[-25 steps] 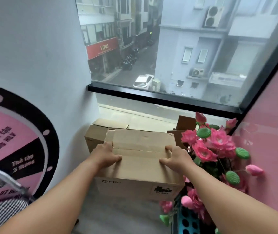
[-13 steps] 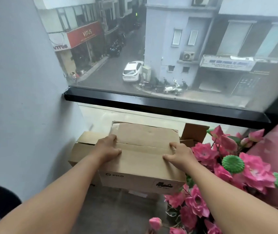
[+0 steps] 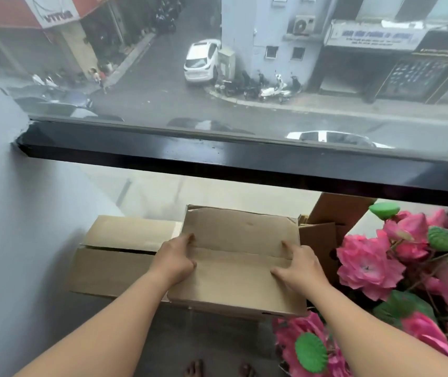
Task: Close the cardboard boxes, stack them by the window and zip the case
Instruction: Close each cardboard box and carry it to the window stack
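Pale grey wall (image 3: 13, 213), black-framed window (image 3: 244, 159) overlooking street, grey floor (image 3: 212, 341)

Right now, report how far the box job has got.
Done: the held box has its flaps folded shut, and a closed box already sits by the window. In hand: left hand and right hand grip the held box. Left: an open-flapped box behind; no case in view.

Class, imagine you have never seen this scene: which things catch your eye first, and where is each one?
Two bare hands, the left hand and the right hand, press on the closed flaps of a brown cardboard box at centre, below the black window frame. Bright pink artificial flowers with green pods crowd the right side. A second brown cardboard box sits at the left, against the pale wall.
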### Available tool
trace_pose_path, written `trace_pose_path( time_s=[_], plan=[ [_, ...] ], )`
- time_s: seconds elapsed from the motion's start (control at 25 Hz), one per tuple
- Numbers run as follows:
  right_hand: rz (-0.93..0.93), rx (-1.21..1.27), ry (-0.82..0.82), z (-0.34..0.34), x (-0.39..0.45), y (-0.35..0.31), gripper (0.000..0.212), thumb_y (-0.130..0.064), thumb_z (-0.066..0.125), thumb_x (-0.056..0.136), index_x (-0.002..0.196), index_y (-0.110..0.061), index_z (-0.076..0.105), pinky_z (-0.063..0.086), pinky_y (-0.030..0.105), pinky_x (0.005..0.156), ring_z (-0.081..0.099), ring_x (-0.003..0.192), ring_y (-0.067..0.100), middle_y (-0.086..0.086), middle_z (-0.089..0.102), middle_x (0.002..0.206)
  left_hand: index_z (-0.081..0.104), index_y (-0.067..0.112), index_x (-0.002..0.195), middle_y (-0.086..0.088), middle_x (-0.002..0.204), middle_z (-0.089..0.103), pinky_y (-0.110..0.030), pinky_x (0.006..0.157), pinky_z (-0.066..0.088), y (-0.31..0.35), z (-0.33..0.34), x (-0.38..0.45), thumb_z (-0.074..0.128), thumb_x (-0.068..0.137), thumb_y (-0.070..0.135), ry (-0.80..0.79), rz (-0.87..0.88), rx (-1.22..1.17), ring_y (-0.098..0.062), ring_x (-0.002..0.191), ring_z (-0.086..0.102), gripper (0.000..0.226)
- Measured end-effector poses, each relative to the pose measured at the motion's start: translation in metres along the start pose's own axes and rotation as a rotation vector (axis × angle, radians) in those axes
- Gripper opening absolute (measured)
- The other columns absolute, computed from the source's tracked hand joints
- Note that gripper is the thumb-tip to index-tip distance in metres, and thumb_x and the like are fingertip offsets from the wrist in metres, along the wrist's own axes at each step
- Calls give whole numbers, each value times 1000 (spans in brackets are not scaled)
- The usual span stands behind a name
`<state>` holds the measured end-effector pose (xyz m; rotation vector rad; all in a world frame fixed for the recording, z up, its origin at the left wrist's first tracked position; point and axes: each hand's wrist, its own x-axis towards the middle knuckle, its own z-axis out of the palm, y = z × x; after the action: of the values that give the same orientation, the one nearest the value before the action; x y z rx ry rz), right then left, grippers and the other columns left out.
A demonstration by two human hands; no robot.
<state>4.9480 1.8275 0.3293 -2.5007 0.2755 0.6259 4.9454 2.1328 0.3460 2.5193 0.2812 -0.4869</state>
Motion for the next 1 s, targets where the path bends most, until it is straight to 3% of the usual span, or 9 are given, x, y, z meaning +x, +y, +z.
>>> trace_pose_path(
  time_s=[0.16, 0.28, 0.32, 0.44, 0.6, 0.72, 0.84, 1.0],
  plan=[
    [49, -4, -29, 34, 36, 16, 90, -42, 80, 73, 151, -36, 36, 43, 29, 90, 55, 104, 23, 5, 43, 122, 54, 17, 134, -10, 130, 59, -33, 96, 45, -26, 43, 41, 60, 79, 10, -81, 25, 108, -30, 123, 54, 56],
    [76, -49, -74, 66, 54, 31, 89, -38, 80, 76, 152, -36, 34, 44, 33, 91, 53, 105, 26, 4, 42, 119, 63, 12, 109, -10, 117, 63, -33, 88, 47, -44, 74, 57, 59, 81, 12, -112, 29, 187, -30, 112, 59, 28],
    [83, -66, -66, 76, 59, 36, 87, -37, 80, 78, 152, -34, 36, 44, 35, 95, 54, 111, 29, 5, 43, 123, 63, 12, 108, -10, 116, 62, -33, 87, 47, -49, 84, 58, 58, 82, 12, -97, 43, 225, -30, 110, 59, 27],
    [84, -61, -12, 90, 63, 47, 81, -37, 80, 83, 153, -31, 39, 40, 40, 107, 46, 130, 34, 12, 36, 145, 54, 7, 127, -9, 128, 51, -33, 95, 44, -60, 108, 54, 53, 89, 9, 3, 111, 285, -29, 116, 50, 39],
    [49, -91, -5, 95, 68, 50, 79, -40, 75, 87, 154, -31, 33, 41, 44, 106, 47, 129, 37, 12, 32, 145, 48, 1, 132, -12, 132, 45, -30, 96, 41, -58, 116, 61, 53, 87, 0, 48, 121, 298, -29, 120, 48, 45],
    [60, -99, -38, 101, 60, 50, 81, -41, 70, 90, 157, -33, 25, 43, 42, 105, 50, 125, 37, 11, 27, 147, 47, 2, 127, -10, 127, 45, -31, 90, 44, -56, 114, 61, 53, 89, 6, -29, 67, 335, -27, 114, 50, 40],
    [82, -98, -83, 101, 54, 49, 84, -41, 68, 91, 159, -35, 18, 40, 41, 110, 44, 134, 38, 12, 14, 160, 42, 4, 133, -11, 131, 43, -36, 91, 46, -53, 102, 56, 55, 91, 20, -137, 51, 408, -29, 117, 50, 46],
    [115, -115, -82, 78, 34, 43, 73, -46, 62, 93, 155, -30, 29, 39, 42, 111, 38, 140, 40, 18, 10, 164, 48, 11, 129, -11, 130, 43, -44, 97, 47, -31, 69, 40, 54, 92, 36, -154, 61, 458, -33, 122, 48, 45]
  ],
)
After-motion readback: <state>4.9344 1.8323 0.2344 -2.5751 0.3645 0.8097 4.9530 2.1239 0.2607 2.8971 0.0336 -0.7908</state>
